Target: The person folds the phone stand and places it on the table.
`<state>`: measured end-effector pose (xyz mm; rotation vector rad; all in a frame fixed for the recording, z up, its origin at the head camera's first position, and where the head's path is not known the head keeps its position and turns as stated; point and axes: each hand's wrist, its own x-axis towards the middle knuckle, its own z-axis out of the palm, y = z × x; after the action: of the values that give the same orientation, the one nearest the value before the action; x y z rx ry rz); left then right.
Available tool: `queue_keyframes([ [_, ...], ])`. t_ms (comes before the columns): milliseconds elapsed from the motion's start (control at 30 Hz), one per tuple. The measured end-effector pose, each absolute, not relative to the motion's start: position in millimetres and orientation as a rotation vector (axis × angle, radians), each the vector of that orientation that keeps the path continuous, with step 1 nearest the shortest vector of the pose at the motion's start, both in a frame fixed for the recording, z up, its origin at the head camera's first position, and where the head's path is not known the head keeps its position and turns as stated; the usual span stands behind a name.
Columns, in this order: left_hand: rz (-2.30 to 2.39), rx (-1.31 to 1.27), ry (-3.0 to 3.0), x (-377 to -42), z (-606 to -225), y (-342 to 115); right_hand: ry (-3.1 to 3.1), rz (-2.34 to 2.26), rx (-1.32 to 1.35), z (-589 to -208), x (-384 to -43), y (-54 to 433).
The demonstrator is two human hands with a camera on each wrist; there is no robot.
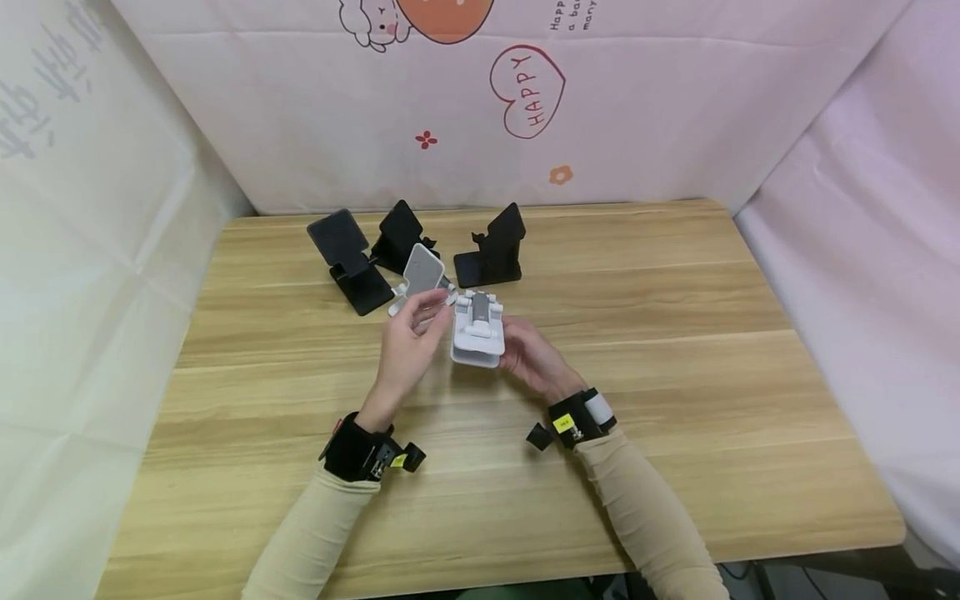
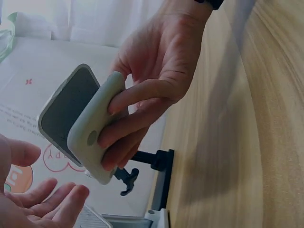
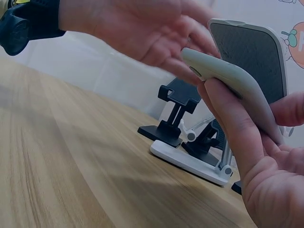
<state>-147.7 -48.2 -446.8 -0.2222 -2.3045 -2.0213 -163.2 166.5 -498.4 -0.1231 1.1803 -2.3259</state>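
My right hand [image 1: 531,357] grips a white folding phone stand [image 1: 478,329] by its right side, raised above the table. The stand is partly folded, its grey-padded plate [image 2: 71,109] angled a little apart from its rounded base [image 3: 232,83]. In the right wrist view, the right fingers [image 3: 232,118] lie under the base and the thumb is at the plate's side. My left hand [image 1: 407,346] is just left of the stand; its fingers [image 2: 66,209] are loosely bent with nothing between them in the left wrist view.
A second white phone stand [image 1: 423,271] is unfolded behind my left hand. Black phone stands stand along the back: one at left [image 1: 341,242], one in the middle [image 1: 400,233], one at right [image 1: 498,250]. A printed cloth [image 1: 637,108] hangs behind the wooden table [image 1: 675,350].
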Motion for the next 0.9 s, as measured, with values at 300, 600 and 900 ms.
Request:
queue_keyframes([
  [300, -2.309, 0.043, -2.382, -153.9, -454.0, -48.0, 1.211, -2.309, -0.138, -499.2, -163.6, 164.6],
  [600, -2.510, 0.157, -2.401, -156.7, -459.6, -50.6, 1.217, -2.301, -0.123, -499.2, -162.8, 164.8],
  [900, -2.678, 0.192, -2.354, -160.3, -464.6, -55.6, 1.246, -2.254, -0.152, -498.7, -164.8, 166.9],
])
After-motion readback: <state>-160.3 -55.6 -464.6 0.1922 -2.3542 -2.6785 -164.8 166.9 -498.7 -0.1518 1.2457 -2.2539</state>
